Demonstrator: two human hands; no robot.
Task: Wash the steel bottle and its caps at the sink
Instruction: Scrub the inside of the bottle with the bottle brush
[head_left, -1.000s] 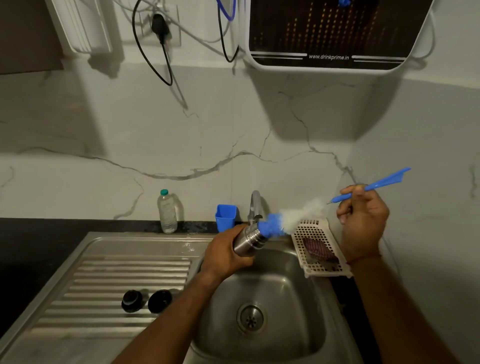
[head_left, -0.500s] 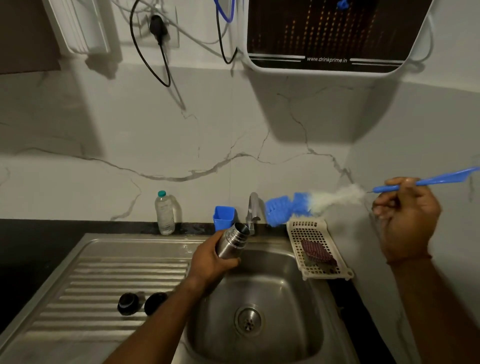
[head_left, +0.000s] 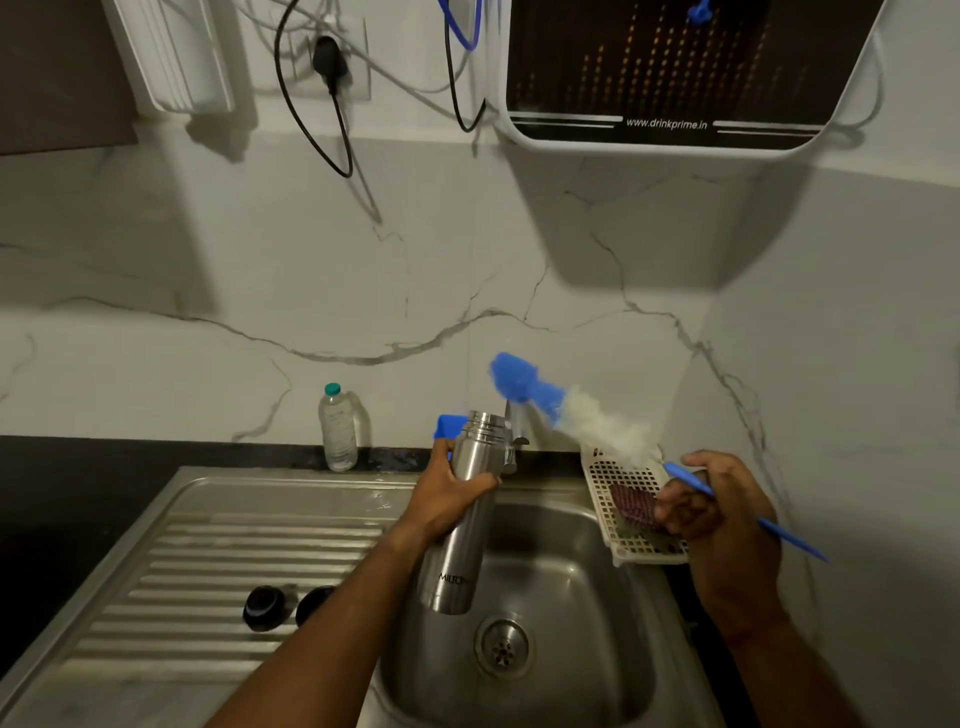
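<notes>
1. Nearest the camera, two dark caps (head_left: 265, 607) lay side by side on the ribbed steel drainboard (head_left: 208, 545), off the bottle and well apart from both hands. Whether they had been washed could not be told.
2. To their right was the sink basin (head_left: 587, 665) with its drain (head_left: 503, 646). No water showed running into it.
3. Over the basin, the left hand (head_left: 447, 501) held the steel bottle (head_left: 457, 551), its fingers curled round the upper body just below the threaded neck. The bottle stood nearly upright with its mouth uncapped and its base hanging free above the basin.
4. The right hand (head_left: 722, 519) had its fingers closed round the thin blue handle of a bottle brush (head_left: 602, 428). The brush slanted up and to the left, with its blue tip above and just beside the bottle's mouth, outside the bottle and blurred.
5. Under the brush, a white perforated tray (head_left: 605, 475) sat on the sink's right rim with a dark scrub pad (head_left: 634, 506) in it.
6. Behind the bottle stood the tap (head_left: 514, 434) and a blue cup (head_left: 445, 422). A small plastic bottle (head_left: 337, 428) stood on the black tabletop (head_left: 78, 467) against the marble wall.
7. Highest on the wall hung a water purifier (head_left: 675, 67).
8. As a judgement, the task looked about midway. The bottle was open and the brush was at its mouth, while rinsing the bottle and washing both caps seemed left to do.
</notes>
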